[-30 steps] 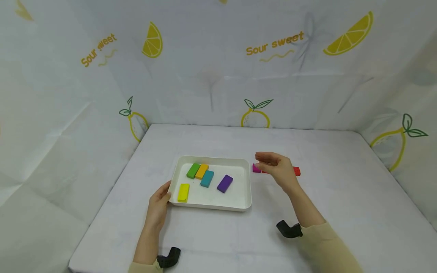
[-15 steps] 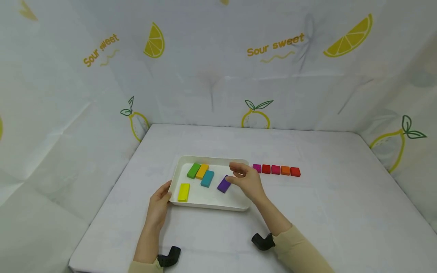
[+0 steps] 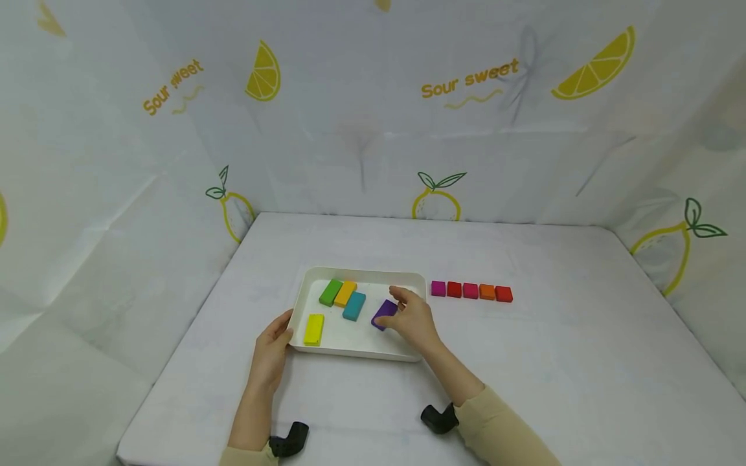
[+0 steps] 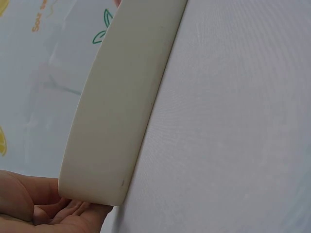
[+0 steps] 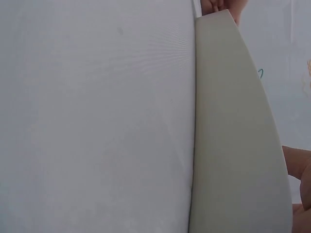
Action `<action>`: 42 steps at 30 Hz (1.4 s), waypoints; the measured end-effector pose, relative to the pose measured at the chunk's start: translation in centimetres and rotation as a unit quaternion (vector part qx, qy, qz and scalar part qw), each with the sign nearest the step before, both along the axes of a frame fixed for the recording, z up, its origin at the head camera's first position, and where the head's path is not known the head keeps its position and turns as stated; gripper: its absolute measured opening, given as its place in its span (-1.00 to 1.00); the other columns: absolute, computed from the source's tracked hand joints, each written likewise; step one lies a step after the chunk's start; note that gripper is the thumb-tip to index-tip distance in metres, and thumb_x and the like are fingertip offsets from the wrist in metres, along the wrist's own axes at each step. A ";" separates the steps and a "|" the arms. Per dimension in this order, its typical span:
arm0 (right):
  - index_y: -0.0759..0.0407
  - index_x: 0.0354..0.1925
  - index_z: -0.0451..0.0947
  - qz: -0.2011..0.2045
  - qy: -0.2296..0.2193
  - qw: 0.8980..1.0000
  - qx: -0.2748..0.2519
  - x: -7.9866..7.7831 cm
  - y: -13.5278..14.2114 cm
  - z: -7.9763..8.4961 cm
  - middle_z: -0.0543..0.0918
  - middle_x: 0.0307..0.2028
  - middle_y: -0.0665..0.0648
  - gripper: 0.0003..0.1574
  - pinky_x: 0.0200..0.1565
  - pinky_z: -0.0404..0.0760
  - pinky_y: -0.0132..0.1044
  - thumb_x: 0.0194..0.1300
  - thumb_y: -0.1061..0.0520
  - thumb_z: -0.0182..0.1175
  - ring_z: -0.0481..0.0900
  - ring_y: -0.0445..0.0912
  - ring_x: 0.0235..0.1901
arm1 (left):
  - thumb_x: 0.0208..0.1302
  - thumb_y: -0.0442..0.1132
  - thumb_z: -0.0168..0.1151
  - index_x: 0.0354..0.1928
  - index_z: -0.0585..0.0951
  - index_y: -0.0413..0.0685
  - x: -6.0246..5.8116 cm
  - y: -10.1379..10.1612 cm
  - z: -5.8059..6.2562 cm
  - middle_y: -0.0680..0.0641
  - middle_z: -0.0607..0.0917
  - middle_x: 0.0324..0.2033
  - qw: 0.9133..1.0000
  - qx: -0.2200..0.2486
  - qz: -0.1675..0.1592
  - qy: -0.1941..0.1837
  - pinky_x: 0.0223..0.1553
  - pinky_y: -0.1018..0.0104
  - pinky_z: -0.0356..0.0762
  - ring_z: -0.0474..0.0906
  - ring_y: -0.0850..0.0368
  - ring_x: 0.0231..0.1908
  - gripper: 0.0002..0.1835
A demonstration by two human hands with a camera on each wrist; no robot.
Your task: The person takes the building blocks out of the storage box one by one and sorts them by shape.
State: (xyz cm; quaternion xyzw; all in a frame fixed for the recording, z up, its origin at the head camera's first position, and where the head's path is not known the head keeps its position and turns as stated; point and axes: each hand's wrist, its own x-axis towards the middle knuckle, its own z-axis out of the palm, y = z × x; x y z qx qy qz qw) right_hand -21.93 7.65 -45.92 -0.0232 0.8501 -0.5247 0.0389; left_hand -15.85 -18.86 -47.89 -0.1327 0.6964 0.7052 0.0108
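Observation:
A shallow white tray (image 3: 361, 354) rests on the table. My left hand (image 3: 270, 356) grips its left edge; in the left wrist view the thumb and fingers (image 4: 73, 216) meet at the tray's corner. Over the tray's right side, my right hand (image 3: 415, 321) straddles a purple block (image 3: 386, 310). The thumb lies at the block's near end, while the fingertips are spread past its far end, with a gap showing. Other blocks lie in the tray: yellow (image 3: 313, 329), green (image 3: 330, 292), orange-yellow (image 3: 345, 294) and blue (image 3: 353, 306). In the right wrist view, the tray's side wall (image 5: 233, 136) hides the blocks.
Right of the tray, a row of several blocks runs across the white table (image 3: 553, 336), from a magenta block (image 3: 438, 288) to a red block (image 3: 504, 294). Behind the table hangs a white curtain (image 3: 361, 116) with lemon prints.
My right hand has moved left from the row of blocks to the tray, then down around the purple block. The row is now uncovered. My left hand stays on the tray.

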 end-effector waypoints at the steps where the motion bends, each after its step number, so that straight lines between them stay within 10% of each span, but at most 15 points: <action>1: 0.25 0.33 0.41 0.000 -0.001 1.000 0.006 0.0 0.0 -0.1 0.53 0.30 0.25 -0.07 0.28 0.53 -0.03 0.00 0.21 0.52 0.47 0.20 0.33 | 0.53 -0.40 -0.21 0.49 0.17 -0.25 0.0 0.0 0.0 -0.30 0.17 0.50 1.000 -0.001 0.001 -0.001 0.53 -0.03 0.12 0.10 -0.14 0.52 -0.47; 42: 0.38 0.28 0.42 0.029 0.031 0.994 0.102 0.0 -0.4 -0.7 0.56 0.24 0.32 -0.13 0.33 0.50 0.00 -0.03 0.36 0.45 0.52 0.16 0.26 | 0.52 -0.40 -0.22 0.49 0.17 -0.25 0.0 0.1 0.0 -0.28 0.18 0.50 1.000 0.004 0.005 -0.001 0.54 0.01 0.11 0.11 -0.11 0.52 -0.47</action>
